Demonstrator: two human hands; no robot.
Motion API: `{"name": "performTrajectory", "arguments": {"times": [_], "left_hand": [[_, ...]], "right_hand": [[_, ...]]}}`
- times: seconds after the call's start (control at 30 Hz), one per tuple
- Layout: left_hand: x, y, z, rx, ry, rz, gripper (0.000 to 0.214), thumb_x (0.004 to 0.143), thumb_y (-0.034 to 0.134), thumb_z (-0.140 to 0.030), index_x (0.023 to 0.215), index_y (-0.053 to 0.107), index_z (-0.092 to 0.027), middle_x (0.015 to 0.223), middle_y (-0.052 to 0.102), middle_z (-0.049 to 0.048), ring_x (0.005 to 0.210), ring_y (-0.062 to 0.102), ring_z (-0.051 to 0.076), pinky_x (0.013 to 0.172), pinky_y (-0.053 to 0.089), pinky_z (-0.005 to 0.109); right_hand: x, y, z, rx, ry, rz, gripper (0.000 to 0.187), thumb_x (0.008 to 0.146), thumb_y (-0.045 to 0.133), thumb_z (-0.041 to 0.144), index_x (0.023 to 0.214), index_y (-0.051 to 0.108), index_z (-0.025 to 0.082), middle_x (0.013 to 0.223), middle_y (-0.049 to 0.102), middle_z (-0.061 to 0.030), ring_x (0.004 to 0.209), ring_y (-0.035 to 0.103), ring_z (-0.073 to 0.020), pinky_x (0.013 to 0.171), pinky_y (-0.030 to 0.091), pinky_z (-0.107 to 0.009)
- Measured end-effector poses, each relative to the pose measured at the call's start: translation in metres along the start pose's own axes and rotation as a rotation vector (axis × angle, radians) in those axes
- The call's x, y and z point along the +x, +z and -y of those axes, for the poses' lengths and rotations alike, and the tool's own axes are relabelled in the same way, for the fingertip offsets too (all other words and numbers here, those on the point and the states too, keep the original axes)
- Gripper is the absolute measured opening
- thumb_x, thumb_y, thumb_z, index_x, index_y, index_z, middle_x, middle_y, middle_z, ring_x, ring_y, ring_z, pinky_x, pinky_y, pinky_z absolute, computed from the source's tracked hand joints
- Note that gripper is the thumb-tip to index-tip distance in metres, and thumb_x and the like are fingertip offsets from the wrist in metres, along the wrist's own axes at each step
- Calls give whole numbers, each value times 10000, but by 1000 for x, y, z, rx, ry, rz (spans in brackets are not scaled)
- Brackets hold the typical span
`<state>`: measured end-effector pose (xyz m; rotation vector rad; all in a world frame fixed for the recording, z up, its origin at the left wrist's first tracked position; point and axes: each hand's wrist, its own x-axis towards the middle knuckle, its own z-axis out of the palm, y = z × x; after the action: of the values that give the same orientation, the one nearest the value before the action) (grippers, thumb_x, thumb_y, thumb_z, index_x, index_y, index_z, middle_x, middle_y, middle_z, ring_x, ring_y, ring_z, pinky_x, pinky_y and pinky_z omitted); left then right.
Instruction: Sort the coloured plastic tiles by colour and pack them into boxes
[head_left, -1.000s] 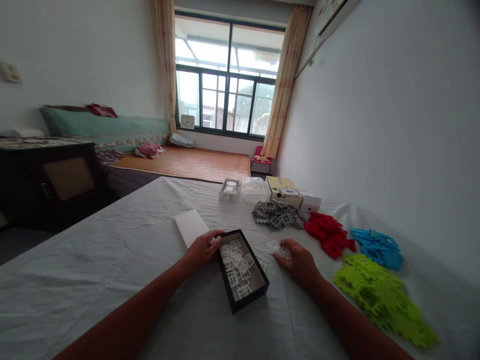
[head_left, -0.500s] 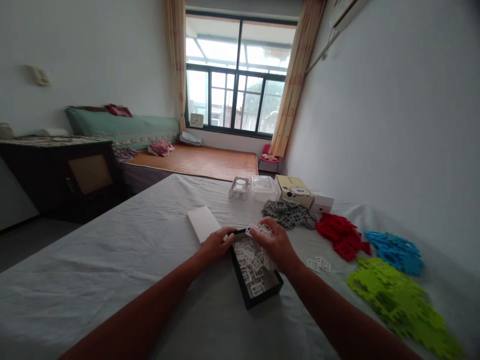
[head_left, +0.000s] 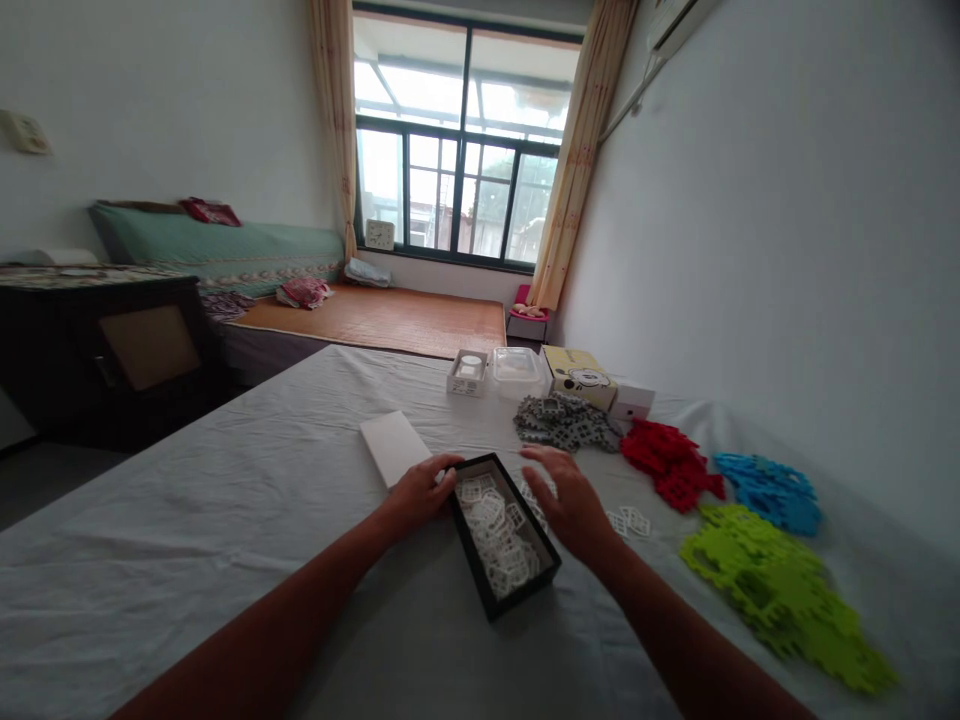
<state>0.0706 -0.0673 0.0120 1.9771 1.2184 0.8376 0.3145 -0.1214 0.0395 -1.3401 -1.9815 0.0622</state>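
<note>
A black open box stands on the grey sheet, tilted in my view, with many white lattice plastic pieces inside. My left hand grips its far left edge, thumb near the rim. Just to the right of the box, my right hand is open with fingers apart. Beneath and beside its fingers are some white lattice pieces, partly hidden by the hand. A few more white pieces lie farther right, past the wrist. A white box lid rests beyond my left hand.
Piles of flat interlocking pieces lie to the right: grey, red, blue and lime green. Behind stand a small white box, a clear plastic container and a yellow carton. A wall rises at right.
My right hand has moved from above the box to its right side and opened its fingers. White pieces it held now lie on the sheet there. The view has shifted slightly.
</note>
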Motion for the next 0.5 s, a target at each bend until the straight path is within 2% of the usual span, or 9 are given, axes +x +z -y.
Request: {"name": "performTrajectory", "arguments": {"times": [0.07, 0.13, 0.2, 0.23, 0.3, 0.4, 0.5], "left_hand": [[1, 0, 1, -5, -14, 4, 406, 847, 412, -365, 1146, 600, -166, 710, 664, 13, 523, 596, 143, 513, 481, 234], [1, -1, 0, 1, -19, -3, 397, 832, 414, -338, 1132, 608, -164, 704, 661, 11, 510, 591, 138, 508, 482, 231], [1, -2, -2, 12, -14, -17, 387, 807, 426, -312, 1103, 623, -160, 728, 667, 15, 511, 591, 133, 510, 485, 227], [1, -3, -3, 14, -16, -22, 384, 793, 435, -301, 1090, 629, -157, 735, 670, 16, 513, 593, 132, 509, 486, 224], [1, -6, -7, 14, -30, -26, 382, 769, 445, -283, 1071, 638, -152, 720, 670, 12, 512, 599, 134, 496, 482, 220], [0, -12, -11, 21, -52, -25, 377, 752, 445, -269, 1042, 650, -141, 631, 647, -2, 492, 601, 142, 478, 473, 218], [-2, -16, -14, 44, -52, -38, 369, 747, 442, -257, 1016, 662, -134, 559, 620, -12, 471, 592, 144, 470, 462, 218]], "right_hand": [[-14, -15, -46, -179, 149, -10, 414, 911, 400, 399, 1181, 584, 144, 1241, 580, -150, 1205, 469, -272, 1028, 352, -468], [-33, -22, -88, -369, 346, 69, 482, 884, 422, 460, 1193, 589, 130, 1285, 544, -182, 1238, 433, -335, 1008, 345, -532], [-51, -19, -112, -476, 479, 149, 546, 869, 419, 516, 1232, 575, 139, 1335, 501, -185, 1272, 392, -365, 998, 338, -558], [-56, -14, -116, -489, 490, 172, 565, 873, 406, 528, 1257, 558, 144, 1357, 483, -179, 1291, 372, -359, 1009, 331, -550], [-58, -1, -109, -449, 401, 191, 577, 888, 382, 520, 1306, 516, 145, 1390, 454, -164, 1324, 338, -319, 1050, 307, -499], [-43, 18, -78, -312, 168, 248, 571, 882, 424, 494, 1355, 461, 177, 1410, 442, -133, 1336, 328, -271, 1084, 287, -432], [-26, 27, -52, -225, -26, 351, 545, 852, 503, 432, 1367, 442, 265, 1438, 415, -81, 1341, 310, -276, 1084, 281, -442]]}}
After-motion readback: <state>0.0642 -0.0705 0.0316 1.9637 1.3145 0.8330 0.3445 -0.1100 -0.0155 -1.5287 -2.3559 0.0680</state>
